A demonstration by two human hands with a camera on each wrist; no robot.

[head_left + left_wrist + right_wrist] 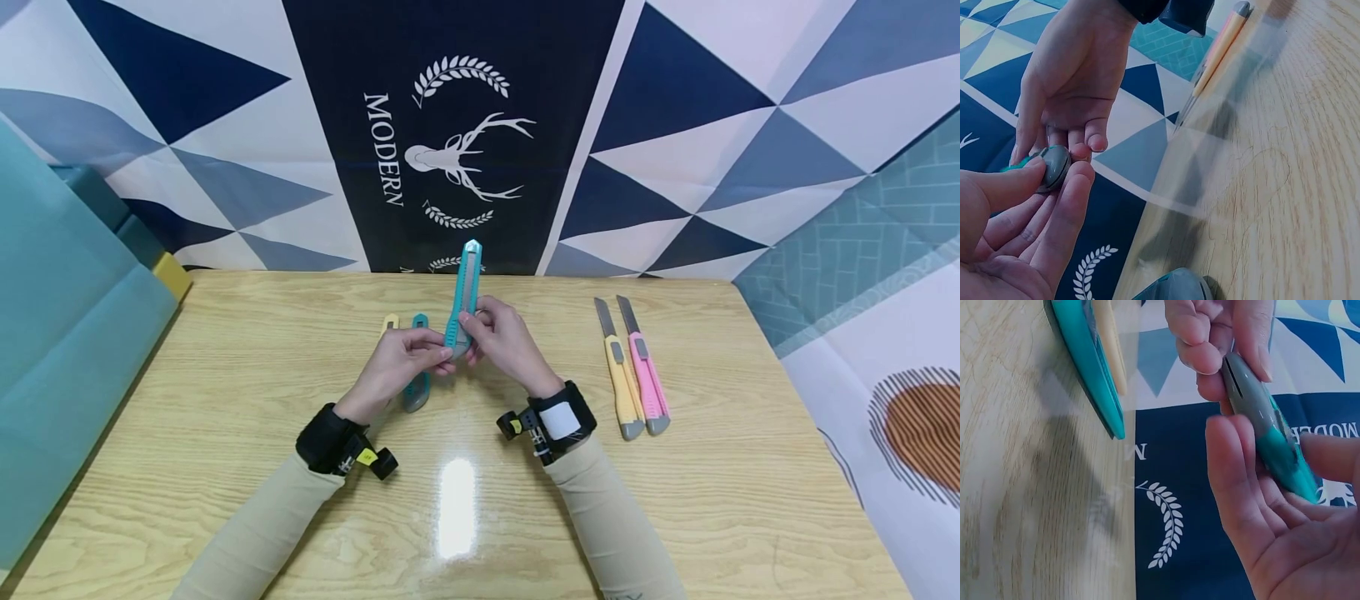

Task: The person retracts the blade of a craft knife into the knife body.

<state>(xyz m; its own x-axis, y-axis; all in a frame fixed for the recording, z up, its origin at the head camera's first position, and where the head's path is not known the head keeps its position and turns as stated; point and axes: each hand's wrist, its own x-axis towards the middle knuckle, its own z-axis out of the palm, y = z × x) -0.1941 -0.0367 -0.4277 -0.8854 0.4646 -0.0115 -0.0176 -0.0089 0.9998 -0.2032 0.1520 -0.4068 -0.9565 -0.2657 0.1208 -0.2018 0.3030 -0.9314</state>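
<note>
A teal box cutter (467, 287) with a grey end is held up over the table, tip pointing away; no blade shows beyond its tip. My left hand (408, 357) pinches it by the grey end cap (1057, 167) between thumb and fingers. Higher on its body, my right hand (513, 342) grips it with the thumb across the front. Beneath the left hand lies a second teal box cutter (417, 394), partly covered by that hand. A yellow box cutter (390, 322) beside it is mostly hidden, only its top end showing in the head view.
To the right, a yellow box cutter (622, 385) and a pink box cutter (649, 379) lie side by side with blades extended. The wooden table (712, 500) meets a patterned backdrop at its far edge. A teal panel (67, 333) stands along the left side.
</note>
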